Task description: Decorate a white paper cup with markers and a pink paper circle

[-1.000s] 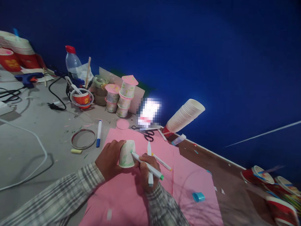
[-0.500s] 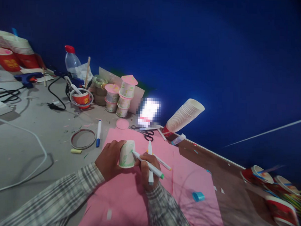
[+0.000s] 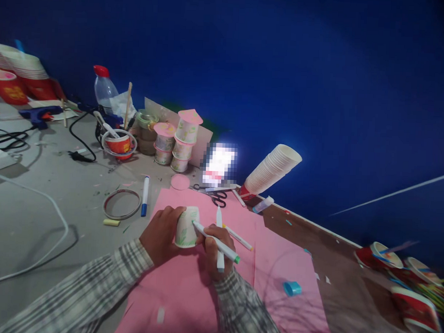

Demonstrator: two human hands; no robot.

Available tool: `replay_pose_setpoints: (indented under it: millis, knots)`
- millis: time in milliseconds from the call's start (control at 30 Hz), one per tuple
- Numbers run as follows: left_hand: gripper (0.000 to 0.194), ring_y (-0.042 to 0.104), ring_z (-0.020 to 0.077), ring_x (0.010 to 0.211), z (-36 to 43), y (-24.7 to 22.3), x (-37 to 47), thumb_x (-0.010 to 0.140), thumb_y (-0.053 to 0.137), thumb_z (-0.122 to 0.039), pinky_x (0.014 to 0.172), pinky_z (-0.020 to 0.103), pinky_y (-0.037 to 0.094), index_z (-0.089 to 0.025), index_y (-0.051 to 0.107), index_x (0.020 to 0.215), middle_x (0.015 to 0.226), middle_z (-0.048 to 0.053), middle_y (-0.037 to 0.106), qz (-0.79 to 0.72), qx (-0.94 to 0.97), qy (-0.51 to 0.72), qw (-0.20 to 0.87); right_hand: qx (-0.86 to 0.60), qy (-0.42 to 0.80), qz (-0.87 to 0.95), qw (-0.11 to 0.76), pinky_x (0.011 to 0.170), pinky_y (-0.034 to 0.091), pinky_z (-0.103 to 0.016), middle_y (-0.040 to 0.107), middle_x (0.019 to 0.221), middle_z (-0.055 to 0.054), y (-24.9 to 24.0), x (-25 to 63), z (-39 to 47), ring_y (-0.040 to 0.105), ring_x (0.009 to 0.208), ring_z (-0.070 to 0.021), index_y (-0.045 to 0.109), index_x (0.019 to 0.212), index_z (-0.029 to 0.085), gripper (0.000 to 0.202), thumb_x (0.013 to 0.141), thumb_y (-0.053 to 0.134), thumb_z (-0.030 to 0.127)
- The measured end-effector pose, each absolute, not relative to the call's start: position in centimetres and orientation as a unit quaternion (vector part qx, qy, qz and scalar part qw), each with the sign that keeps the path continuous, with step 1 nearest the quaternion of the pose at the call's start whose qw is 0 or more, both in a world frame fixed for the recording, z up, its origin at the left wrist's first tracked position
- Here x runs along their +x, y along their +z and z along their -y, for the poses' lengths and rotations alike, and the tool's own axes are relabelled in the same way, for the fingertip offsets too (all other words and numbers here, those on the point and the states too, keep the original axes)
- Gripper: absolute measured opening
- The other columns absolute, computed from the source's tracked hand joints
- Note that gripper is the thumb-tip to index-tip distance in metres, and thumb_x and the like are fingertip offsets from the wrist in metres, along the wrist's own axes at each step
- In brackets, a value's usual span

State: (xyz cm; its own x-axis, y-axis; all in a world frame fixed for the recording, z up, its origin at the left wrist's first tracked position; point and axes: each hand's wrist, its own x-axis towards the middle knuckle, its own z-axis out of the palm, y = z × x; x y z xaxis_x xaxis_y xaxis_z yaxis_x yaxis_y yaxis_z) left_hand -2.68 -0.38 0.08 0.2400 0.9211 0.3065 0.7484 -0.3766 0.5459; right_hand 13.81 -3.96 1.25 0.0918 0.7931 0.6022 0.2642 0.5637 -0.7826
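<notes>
My left hand [image 3: 163, 236] is closed around the left side of a white paper cup [image 3: 187, 228], which stands upside down over pink paper [image 3: 181, 291] and bears green drawn marks. In my right hand [image 3: 217, 251] is a white marker with a green end [image 3: 222, 247], its tip against the cup's side. A second white marker [image 3: 220, 217] also sits in that hand, crossing the first. Beside the right hand, a thin white pen with a yellow end [image 3: 240, 237] lies on the paper. Scissors [image 3: 218, 199] lie beyond the cup.
Stacked decorated cups with pink tops [image 3: 184, 141] stand at the back. A tall cup stack [image 3: 271, 173] leans at the wall. A tape roll [image 3: 122, 204] and blue-capped marker [image 3: 144, 197] lie left. A glue gun [image 3: 40, 114] and cable [image 3: 56, 207] are further left; a turquoise cap [image 3: 292, 288] lies right.
The green marker's tip has shifted slightly left and up on the cup's side, with my right hand following. My left hand keeps its hold on the cup.
</notes>
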Motion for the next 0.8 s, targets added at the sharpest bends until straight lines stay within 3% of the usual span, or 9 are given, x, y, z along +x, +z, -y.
replay_pose_setpoints:
  millis: [267, 800]
  knots:
    - [0.090, 0.054, 0.0230, 0.074, 0.45, 0.14, -2.61, 0.036, 0.073, -0.065, 0.066, 0.039, 0.046, -0.023, 0.045, 0.109, 0.082, 0.001, 0.059, -0.541, 0.774, 0.298, 0.140, -0.423, 0.198, 0.631, 0.619, 0.053, 0.054, -0.031, 0.065, 0.057, 0.001, 1.11, 13.86, 4.08, 0.064, 0.052, -0.0185, 0.062, 0.085, 0.022, 0.018, 0.076, 0.049, 0.013]
    - [0.085, 0.054, 0.0229, 0.074, 0.41, 0.06, -2.70, 0.039, 0.072, -0.066, 0.065, 0.038, 0.046, -0.024, 0.045, 0.108, 0.084, 0.001, 0.060, -0.527, 0.787, 0.299, 0.116, -0.405, 0.217, 0.635, 0.621, 0.051, 0.054, -0.030, 0.065, 0.059, 0.002, 1.15, 13.80, 3.96, 0.063, 0.051, -0.0175, 0.062, 0.088, 0.021, 0.019, 0.077, 0.049, 0.013]
